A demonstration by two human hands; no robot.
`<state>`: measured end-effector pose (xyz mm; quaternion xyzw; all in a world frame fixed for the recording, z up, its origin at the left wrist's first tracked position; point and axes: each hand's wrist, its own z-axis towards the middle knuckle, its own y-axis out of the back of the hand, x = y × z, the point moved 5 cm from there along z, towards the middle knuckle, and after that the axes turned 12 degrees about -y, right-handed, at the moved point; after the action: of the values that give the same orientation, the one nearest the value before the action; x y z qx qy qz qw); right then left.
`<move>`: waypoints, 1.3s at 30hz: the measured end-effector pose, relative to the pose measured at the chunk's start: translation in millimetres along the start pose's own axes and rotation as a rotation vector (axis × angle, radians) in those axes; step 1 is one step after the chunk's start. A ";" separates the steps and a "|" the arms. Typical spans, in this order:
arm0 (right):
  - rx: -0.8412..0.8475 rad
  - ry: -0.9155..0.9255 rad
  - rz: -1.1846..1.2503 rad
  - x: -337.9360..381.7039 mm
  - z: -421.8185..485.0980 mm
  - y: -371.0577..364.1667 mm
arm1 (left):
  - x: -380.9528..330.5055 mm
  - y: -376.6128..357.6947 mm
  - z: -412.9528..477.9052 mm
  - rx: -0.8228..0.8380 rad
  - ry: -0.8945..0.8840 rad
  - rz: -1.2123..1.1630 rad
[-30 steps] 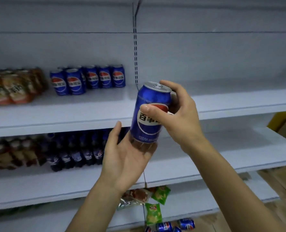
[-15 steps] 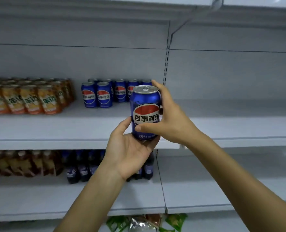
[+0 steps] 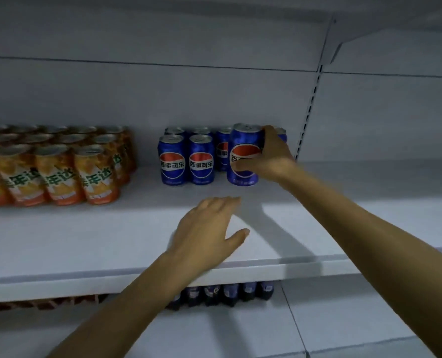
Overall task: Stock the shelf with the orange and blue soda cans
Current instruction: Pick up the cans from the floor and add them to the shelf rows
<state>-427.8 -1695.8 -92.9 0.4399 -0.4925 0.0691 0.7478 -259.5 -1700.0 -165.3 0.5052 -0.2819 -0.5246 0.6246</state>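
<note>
My right hand (image 3: 271, 156) grips a blue soda can (image 3: 243, 148) from its right side and holds it upright on the white shelf (image 3: 85, 236), just right of the front row of blue cans (image 3: 186, 161). More blue cans stand behind it, partly hidden by the hand. My left hand (image 3: 209, 228) hovers flat over the shelf's front, fingers relaxed, holding nothing. A block of several orange soda cans (image 3: 59, 169) fills the shelf's left part.
A slotted upright (image 3: 310, 107) divides the shelf bays just right of the blue cans. Dark bottles (image 3: 227, 293) stand on the shelf below. The bay to the right holds bare white shelf surface (image 3: 382, 192).
My right hand carried the blue can away from my left palm and forward onto the shelf beside the other blue cans. My left hand let go and dropped over the shelf front.
</note>
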 end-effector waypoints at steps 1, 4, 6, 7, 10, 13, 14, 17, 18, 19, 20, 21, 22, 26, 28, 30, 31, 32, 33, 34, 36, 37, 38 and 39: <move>-0.001 -0.014 -0.017 -3.7 12.0 -10.6 | 3.8 -1.1 0.2 0.031 -0.041 0.082; -0.001 -0.028 -0.051 -13.1 40.0 -38.0 | 12.1 -8.2 2.4 0.108 -0.098 0.186; -0.001 -0.053 -0.052 -20.8 51.8 -51.7 | 16.1 -12.4 2.0 0.136 -0.093 0.174; 0.001 -0.066 -0.047 -24.2 55.9 -57.0 | 17.8 -14.0 1.5 0.140 -0.089 0.167; 0.001 -0.081 0.020 -33.6 59.3 -64.2 | 20.9 -20.1 0.8 0.126 -0.078 0.144; -0.039 -0.038 0.076 -42.0 54.3 -65.8 | 21.8 -21.8 -0.2 0.031 -0.095 0.159; -0.052 -0.031 0.070 -45.8 51.6 -67.5 | 22.9 -22.6 0.0 0.009 -0.099 0.179; -0.051 -0.059 0.044 -56.2 47.6 -74.7 | 25.0 -24.2 1.0 0.019 -0.072 0.157; -0.043 -0.068 0.047 -57.0 48.3 -76.0 | 25.1 -23.7 1.0 0.032 -0.066 0.148; -0.033 -0.074 0.052 -56.9 50.3 -76.7 | 24.0 -21.9 0.9 0.042 -0.062 0.144; -0.021 -0.083 0.049 -55.9 52.3 -77.1 | 22.1 -19.7 0.7 0.060 -0.057 0.135; -0.010 -0.099 0.043 -56.5 55.7 -78.4 | 20.7 -19.4 0.6 0.094 -0.052 0.118; -0.005 -0.111 0.031 -55.8 57.8 -79.2 | 20.8 -20.5 0.5 0.125 -0.048 0.109; 0.002 -0.119 -0.026 -52.6 62.2 -80.0 | 19.9 -18.5 0.0 0.108 -0.061 0.124; 0.031 -0.110 -0.065 -49.6 59.8 -79.0 | 19.5 -17.7 -0.1 0.107 -0.065 0.126; 0.069 -0.123 -0.098 -47.4 54.7 -75.4 | 17.1 -16.5 2.1 0.122 -0.066 0.118; 0.093 -0.127 -0.106 -45.4 50.2 -68.4 | 13.8 -14.5 5.5 0.124 -0.067 0.111; 0.114 -0.107 -0.139 -44.1 46.1 -57.7 | 7.6 -11.7 10.7 0.113 -0.072 0.094; 0.139 -0.071 -0.205 -43.3 40.7 -43.2 | -2.3 -9.1 18.2 0.095 -0.086 0.075; 0.173 -0.061 -0.310 -44.5 32.9 -24.7 | -16.2 -7.7 27.2 0.072 -0.110 0.057; 0.184 -0.092 -0.551 -58.3 17.2 23.8 | -58.1 -7.7 45.7 0.013 -0.194 0.012; 0.167 -0.133 -0.636 -70.4 9.5 51.6 | -85.2 -10.7 53.1 -0.009 -0.252 -0.014; 0.132 -0.159 -0.692 -82.5 -0.3 81.3 | -114.1 -16.1 58.6 -0.018 -0.317 -0.044; 0.090 -0.194 -0.714 -98.5 -7.8 107.5 | -143.4 -22.8 62.2 -0.015 -0.381 -0.079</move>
<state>-530.1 -1592.7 -109.0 0.6207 -0.3731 -0.2166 0.6546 -364.5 -1584.6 -140.4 0.4029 -0.3711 -0.6371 0.5423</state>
